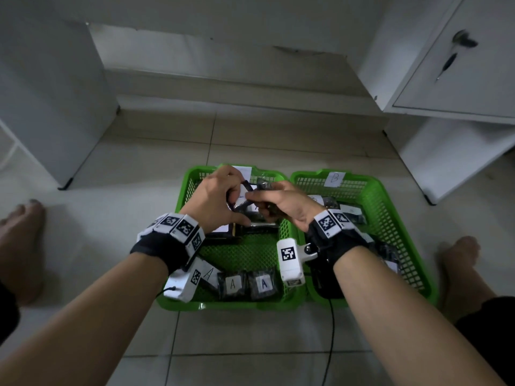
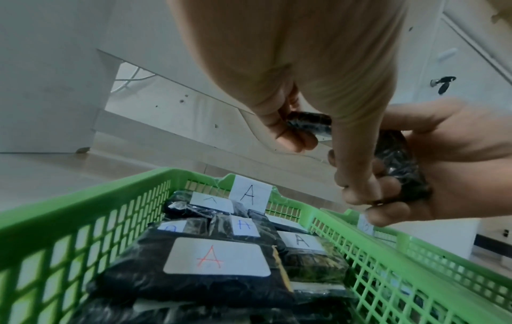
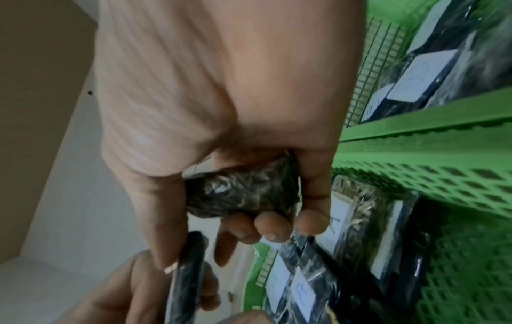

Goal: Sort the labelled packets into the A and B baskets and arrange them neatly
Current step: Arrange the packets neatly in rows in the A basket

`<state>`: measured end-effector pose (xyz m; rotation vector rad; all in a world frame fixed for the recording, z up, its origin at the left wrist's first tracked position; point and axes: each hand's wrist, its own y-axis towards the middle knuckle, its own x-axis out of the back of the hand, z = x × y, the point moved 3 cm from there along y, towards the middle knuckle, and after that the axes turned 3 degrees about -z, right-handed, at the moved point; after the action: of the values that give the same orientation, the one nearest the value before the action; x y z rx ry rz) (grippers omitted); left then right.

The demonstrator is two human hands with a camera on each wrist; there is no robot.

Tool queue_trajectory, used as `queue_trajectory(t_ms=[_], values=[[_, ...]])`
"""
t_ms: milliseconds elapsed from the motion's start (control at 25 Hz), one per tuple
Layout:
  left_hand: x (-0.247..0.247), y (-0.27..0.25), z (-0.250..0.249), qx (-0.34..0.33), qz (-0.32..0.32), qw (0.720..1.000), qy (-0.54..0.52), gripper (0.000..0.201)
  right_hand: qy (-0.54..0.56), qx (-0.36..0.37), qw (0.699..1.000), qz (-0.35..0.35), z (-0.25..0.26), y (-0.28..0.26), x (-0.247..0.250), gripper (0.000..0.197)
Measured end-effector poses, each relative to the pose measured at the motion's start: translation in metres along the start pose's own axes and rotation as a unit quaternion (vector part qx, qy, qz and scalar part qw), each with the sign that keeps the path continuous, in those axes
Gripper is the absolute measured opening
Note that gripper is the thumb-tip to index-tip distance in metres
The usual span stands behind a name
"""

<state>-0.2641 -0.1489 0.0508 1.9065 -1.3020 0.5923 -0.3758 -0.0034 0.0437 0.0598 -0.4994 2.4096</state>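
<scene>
Both hands hover together over the far half of basket A (image 1: 231, 305), a green mesh basket with a paper "A" tag (image 2: 250, 193). My left hand (image 1: 223, 196) pinches a flat dark packet (image 2: 309, 122) by its edge. Touching it on the right, my right hand (image 1: 281, 204) curls round a second dark packet (image 3: 243, 193). Neither held packet shows its label. Several A-labelled packets lie in basket A, one with a red A (image 2: 213, 256) and two at the near wall (image 1: 232, 284). Basket B (image 1: 390, 196), with its "B" tag (image 1: 334, 179), holds dark packets (image 1: 352, 213).
The two baskets stand side by side on a tiled floor. A bare foot rests at either side, the left one (image 1: 25, 218) and the right one (image 1: 459, 260). A white cabinet (image 1: 459, 79) stands at the right, white furniture (image 1: 50, 107) at the left. A black cable (image 1: 330, 344) trails from my right wrist.
</scene>
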Motion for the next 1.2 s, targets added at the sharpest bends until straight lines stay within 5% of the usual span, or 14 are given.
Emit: queue_trajectory(t_ms=[160,320,440,520,680,800,1000,1200], values=[[-0.001,0.005,-0.005,0.070,-0.036,0.986,-0.147,0.050,0.034,0.003,0.998,-0.057,0.006,0.002,0.009,0.022],[-0.004,0.016,0.015,0.231,-0.093,0.894,-0.373,0.060,-0.066,0.027,0.995,-0.075,0.018,-0.002,0.020,0.022],[-0.005,0.031,0.025,0.271,-0.075,0.900,-0.333,0.039,-0.219,0.155,0.942,-0.201,0.044,-0.007,0.032,0.008],[-0.006,0.038,0.022,0.245,-0.047,0.910,-0.332,0.026,-0.272,0.217,0.922,-0.167,0.057,-0.007,0.027,0.018],[-0.005,0.041,0.025,0.258,-0.078,0.917,-0.295,0.039,-0.313,0.247,0.915,-0.058,0.053,0.000,0.004,0.058],[-0.008,0.039,0.032,0.312,-0.082,0.887,-0.330,0.045,-0.341,0.247,0.904,-0.077,0.045,0.007,0.002,0.059],[-0.005,0.040,0.035,0.335,-0.089,0.866,-0.360,0.029,-0.323,0.223,0.914,-0.106,0.039,0.014,-0.001,0.055],[0.003,0.036,0.048,0.342,-0.148,0.901,-0.222,0.018,-0.435,0.091,0.892,-0.082,0.023,0.037,0.008,0.024]])
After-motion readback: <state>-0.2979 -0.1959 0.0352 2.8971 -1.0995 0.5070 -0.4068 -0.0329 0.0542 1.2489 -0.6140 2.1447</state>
